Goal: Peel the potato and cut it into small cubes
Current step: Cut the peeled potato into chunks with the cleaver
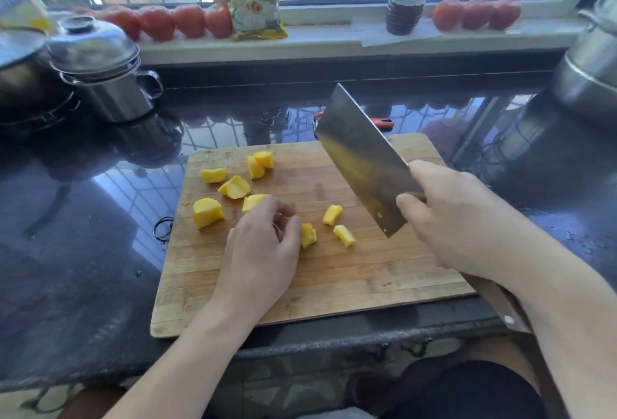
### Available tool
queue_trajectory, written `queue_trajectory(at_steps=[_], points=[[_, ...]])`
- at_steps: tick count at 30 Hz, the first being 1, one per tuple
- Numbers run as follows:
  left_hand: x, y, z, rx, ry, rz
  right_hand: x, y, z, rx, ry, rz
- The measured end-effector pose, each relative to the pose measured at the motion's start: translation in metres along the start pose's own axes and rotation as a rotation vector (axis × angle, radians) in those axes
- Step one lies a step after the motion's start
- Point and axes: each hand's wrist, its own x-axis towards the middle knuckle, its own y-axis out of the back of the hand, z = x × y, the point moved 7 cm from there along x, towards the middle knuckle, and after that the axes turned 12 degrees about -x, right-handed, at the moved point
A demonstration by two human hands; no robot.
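The left hand (263, 245) reached in from the lower middle of the frame, palm down over the centre of the cutting board (334, 281), its fingers curled and its fingertips touching a yellow potato piece (308, 235); whether it pinched that piece could not be told. The right hand (450, 218) came in from the lower right and gripped the cleaver (360, 158) where the blade meets the handle, thumb laid against the blade's flat. The blade was lifted clear of the board and tilted, its tip pointing toward the upper middle of the frame. Peeled potato chunks (233, 187) lay scattered across the board's upper left and centre, apart from one another. The board sat on the dark, glossy tabletop (83, 251).
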Motion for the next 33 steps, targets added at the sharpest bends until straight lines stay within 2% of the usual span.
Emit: queue_trajectory(at_steps=[3, 7, 9, 13, 17, 19, 21, 24, 27, 28, 30, 33], points=[[0.003, -0.008, 0.02, 0.113, -0.165, -0.077, -0.001, 0.0, 0.009, 0.081, -0.027, -0.006], [0.018, -0.047, 0.039, 0.507, -0.245, -0.465, -0.005, 0.007, 0.013, 0.095, -0.043, 0.019], [0.028, -0.063, 0.044, 0.611, -0.261, -0.574, -0.007, 0.01, 0.015, 0.093, -0.047, 0.027], [0.051, -0.07, 0.052, 0.693, -0.278, -0.62, -0.01, 0.013, 0.019, 0.108, -0.062, 0.024], [0.053, -0.077, 0.051, 0.649, -0.298, -0.813, -0.011, 0.013, 0.019, 0.112, -0.056, 0.023], [0.055, -0.078, 0.049, 0.658, -0.351, -0.784, -0.01, 0.012, 0.019, 0.123, -0.056, 0.022], [0.064, -0.073, 0.045, 0.694, -0.403, -0.671, -0.009, 0.011, 0.019, 0.129, -0.052, 0.028], [0.082, -0.05, 0.033, 0.764, -0.365, -0.552, -0.008, 0.008, 0.019, 0.159, -0.044, 0.025], [0.088, -0.028, 0.027, 0.781, -0.355, -0.51, -0.006, 0.004, 0.016, 0.15, -0.024, 0.012], [0.084, -0.02, 0.03, 0.736, -0.362, -0.467, -0.005, 0.002, 0.014, 0.139, -0.016, 0.003], [0.067, 0.003, 0.037, 0.49, -0.273, -0.3, -0.004, -0.001, 0.013, 0.135, -0.008, -0.007], [0.027, 0.022, 0.015, 0.22, 0.011, -0.165, -0.003, -0.007, 0.009, 0.119, 0.013, -0.001]])
